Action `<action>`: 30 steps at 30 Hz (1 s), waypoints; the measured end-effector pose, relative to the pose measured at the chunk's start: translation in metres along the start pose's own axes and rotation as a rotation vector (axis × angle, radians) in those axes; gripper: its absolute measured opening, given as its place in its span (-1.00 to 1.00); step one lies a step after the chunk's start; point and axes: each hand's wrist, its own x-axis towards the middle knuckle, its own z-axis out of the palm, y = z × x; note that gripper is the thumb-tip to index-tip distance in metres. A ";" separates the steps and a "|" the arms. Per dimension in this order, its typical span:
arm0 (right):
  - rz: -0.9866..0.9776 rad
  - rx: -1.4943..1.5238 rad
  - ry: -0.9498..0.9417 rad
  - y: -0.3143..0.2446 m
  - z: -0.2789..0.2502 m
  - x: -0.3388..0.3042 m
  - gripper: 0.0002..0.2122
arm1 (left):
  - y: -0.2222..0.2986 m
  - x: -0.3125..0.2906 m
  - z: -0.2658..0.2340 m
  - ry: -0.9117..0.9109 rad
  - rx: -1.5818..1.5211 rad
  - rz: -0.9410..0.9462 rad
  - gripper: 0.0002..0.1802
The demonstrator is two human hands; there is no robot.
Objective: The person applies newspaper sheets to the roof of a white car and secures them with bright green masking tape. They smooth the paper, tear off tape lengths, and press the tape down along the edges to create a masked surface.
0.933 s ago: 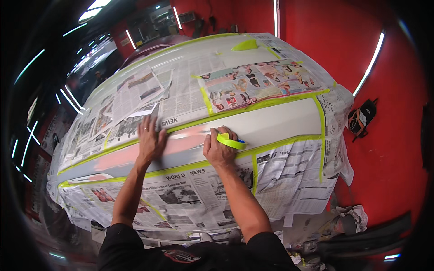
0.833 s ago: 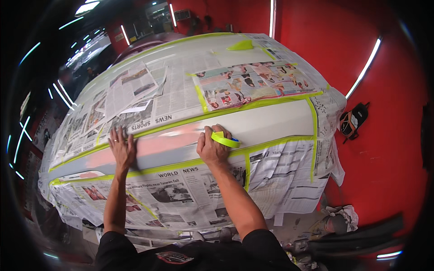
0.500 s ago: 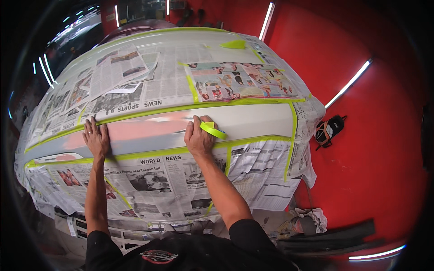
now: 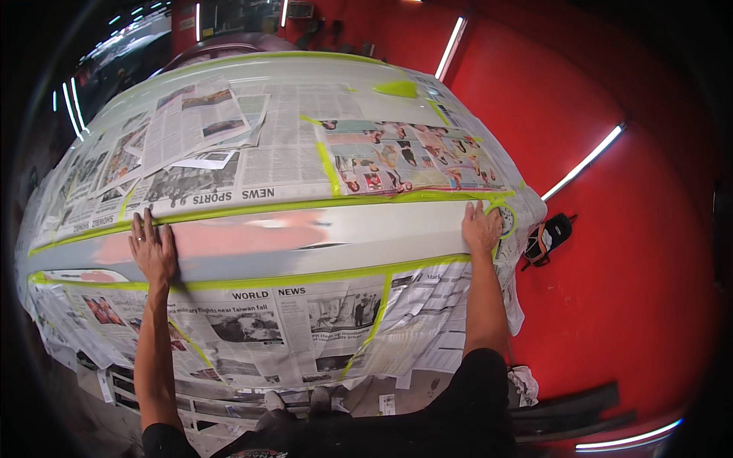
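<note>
A long vehicle body panel with white, grey and salmon-pink patches runs across in front of me, framed by yellow-green masking tape. My left hand lies on its left part, fingers spread up to the upper tape line, holding nothing. Near the panel's right end, my right hand presses against the surface, fingertips by the upper tape strip. A roll of yellow-green masking tape sticks out from that hand's outer side; how the fingers grip it is partly hidden.
Newspaper sheets cover the vehicle above and below the panel, with loose sheets lying on top. A black bag-like item is by the red wall. Dark long strips lie at lower right.
My right hand has moved right along the panel with the tape roll, from the middle to the right end. My left hand stays at about the same place on the panel.
</note>
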 end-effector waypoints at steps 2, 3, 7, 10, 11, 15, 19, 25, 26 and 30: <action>0.071 0.027 -0.004 0.009 0.005 0.009 -0.51 | 0.004 0.000 -0.002 0.013 -0.019 0.009 -0.33; 0.070 0.053 0.005 0.010 0.011 0.009 -0.51 | 0.008 -0.001 -0.006 0.019 -0.030 0.019 -0.34; -0.027 0.144 -0.038 -0.005 0.023 -0.010 -0.53 | 0.005 -0.003 -0.005 0.020 -0.007 0.014 -0.35; -0.154 0.251 0.013 -0.011 0.023 -0.020 -0.56 | 0.002 -0.002 -0.002 0.021 0.013 0.015 -0.35; -0.186 0.263 0.005 -0.013 0.022 -0.024 -0.57 | 0.003 -0.003 -0.003 0.026 -0.001 0.004 -0.35; -0.254 0.314 0.068 -0.015 0.028 -0.028 -0.59 | -0.005 -0.001 0.011 0.034 0.125 0.097 -0.36; -0.285 0.256 0.045 -0.012 0.021 -0.037 -0.57 | 0.002 -0.001 0.003 0.031 -0.007 0.022 -0.38; -0.081 0.162 -0.105 -0.033 -0.006 -0.022 -0.53 | 0.000 -0.002 0.001 0.011 0.028 0.059 -0.38; -0.122 0.113 -0.098 -0.032 -0.007 -0.020 -0.52 | 0.001 -0.001 -0.001 0.013 0.009 0.063 -0.39; -0.245 0.148 -0.068 -0.016 0.004 -0.027 -0.53 | -0.002 -0.003 0.003 0.038 0.054 0.089 -0.39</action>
